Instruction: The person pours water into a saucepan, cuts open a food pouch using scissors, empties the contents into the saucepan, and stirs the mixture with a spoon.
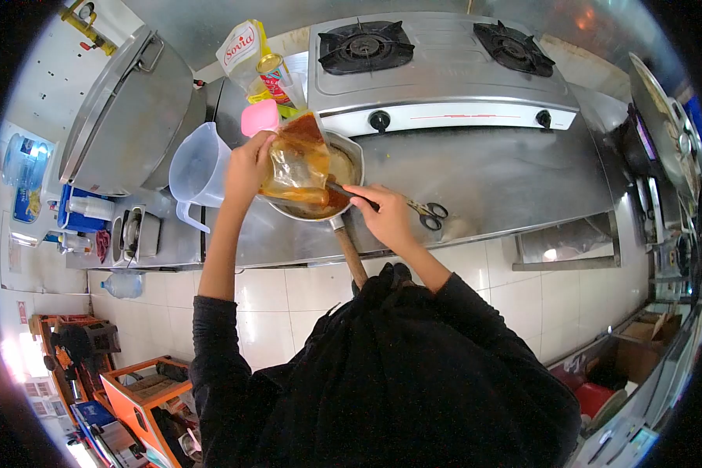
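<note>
My left hand (249, 165) grips the edge of a clear plastic pouch (298, 160) smeared with orange-brown sauce, tilted over a saucepan (356, 148). In my right hand (382, 212) is a black-handled utensil (352, 194), its far end at the pouch's lower edge over the pan. Reddish-brown sauce shows in the pan near that end. The pan's wooden handle (352, 253) points toward my body. Just right of my right hand, scissors (432, 216) lie on the steel counter (476, 171). The pouch hides part of the pan.
Left of the pan stands a clear measuring jug (199, 168). Behind are a pink container (259, 118), a can (273, 72) and a Sovia pouch (242, 54). A two-burner stove (444, 70) stands at the back, and a large metal container (125, 117) at left.
</note>
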### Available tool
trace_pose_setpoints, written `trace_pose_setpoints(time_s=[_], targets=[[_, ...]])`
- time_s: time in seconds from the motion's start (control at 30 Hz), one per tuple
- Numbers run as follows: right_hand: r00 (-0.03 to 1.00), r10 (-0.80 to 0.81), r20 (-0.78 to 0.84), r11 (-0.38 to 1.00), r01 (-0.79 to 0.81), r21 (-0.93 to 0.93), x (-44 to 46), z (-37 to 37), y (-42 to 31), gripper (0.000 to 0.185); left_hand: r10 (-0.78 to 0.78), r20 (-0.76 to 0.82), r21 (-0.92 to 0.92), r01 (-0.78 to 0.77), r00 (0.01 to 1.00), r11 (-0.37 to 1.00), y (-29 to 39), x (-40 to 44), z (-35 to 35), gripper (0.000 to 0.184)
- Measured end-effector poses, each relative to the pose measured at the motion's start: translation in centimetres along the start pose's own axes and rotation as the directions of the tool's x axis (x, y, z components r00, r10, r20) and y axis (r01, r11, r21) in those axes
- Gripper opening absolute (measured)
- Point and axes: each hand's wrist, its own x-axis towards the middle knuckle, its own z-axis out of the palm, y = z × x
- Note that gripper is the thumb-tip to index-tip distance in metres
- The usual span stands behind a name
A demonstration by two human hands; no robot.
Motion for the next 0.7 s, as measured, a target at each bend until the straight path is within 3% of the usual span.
trace_pose_setpoints(time_s=[0.1,0.27,0.4,0.5,0.57,0.7], targets=[[0.996,0.046,-0.08,0.997,-0.051,-0.065,0.1,1.3,-0.4,0.021,-0.091,-0.032,-0.08,0.088,0.995,0.993,1.2,-0.9,0.8,0.019],[0.983,0.072,-0.169,0.997,-0.071,0.012,0.3,2.0,-0.5,0.021,-0.269,-0.003,-0.211,0.263,0.963,0.942,-0.6,-2.0,2.4,0.025],[0.989,0.045,-0.144,0.999,-0.045,0.001,0.3,1.3,-1.1,0.02,-0.237,-0.001,-0.379,0.219,0.971,0.899,0.5,-2.6,2.1,0.031],[0.992,-0.025,-0.122,0.996,0.015,-0.084,0.4,1.0,-0.8,0.02,-0.167,0.066,-0.394,0.179,0.984,0.902,0.3,-2.8,1.6,0.033],[0.975,-0.164,-0.149,0.98,0.144,-0.138,0.5,0.8,-0.2,0.021,-0.152,0.158,-0.446,0.207,0.976,0.87,-0.4,-2.8,0.9,0.032],[0.915,-0.4,-0.05,0.851,0.351,-0.391,0.5,-0.1,0.3,0.03,-0.334,0.383,-0.237,0.441,0.861,0.866,-3.2,-1.7,-0.7,0.035]])
